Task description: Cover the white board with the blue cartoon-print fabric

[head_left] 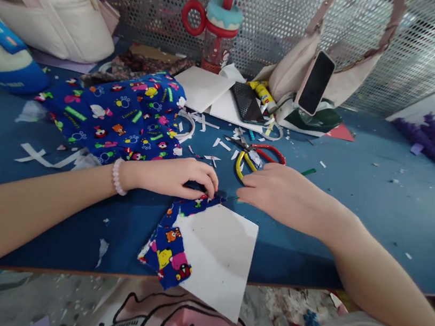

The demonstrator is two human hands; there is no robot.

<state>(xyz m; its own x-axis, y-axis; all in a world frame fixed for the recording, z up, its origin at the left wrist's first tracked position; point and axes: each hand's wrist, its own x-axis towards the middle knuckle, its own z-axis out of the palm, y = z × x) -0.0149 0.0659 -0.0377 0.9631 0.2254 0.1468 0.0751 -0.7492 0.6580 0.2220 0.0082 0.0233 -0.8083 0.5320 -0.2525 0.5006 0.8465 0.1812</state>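
A white card [221, 250] lies at the table's front edge, its lower corner jutting past it. Blue printed fabric [168, 250] covers its left side and upper left corner. My left hand [183, 177], with a beaded bracelet, pinches the fabric at the card's top corner. To the right, the fingers of my right hand [274, 192] are pressed together; a thin greenish bit shows at their tips, too small to name. Scissors with a red and a yellow handle [270, 150] lie just beyond my right hand. A larger piece of the same fabric [119, 114] is spread behind my left forearm.
White paper scraps [46, 157] litter the blue table [377, 207]. At the back stand a cup with a red handle [219, 36], pale bags [45, 4], a phone [317, 82], white cards [204, 86] and a yellow tube [264, 95]. Purple flowers [431, 140] lie far right.
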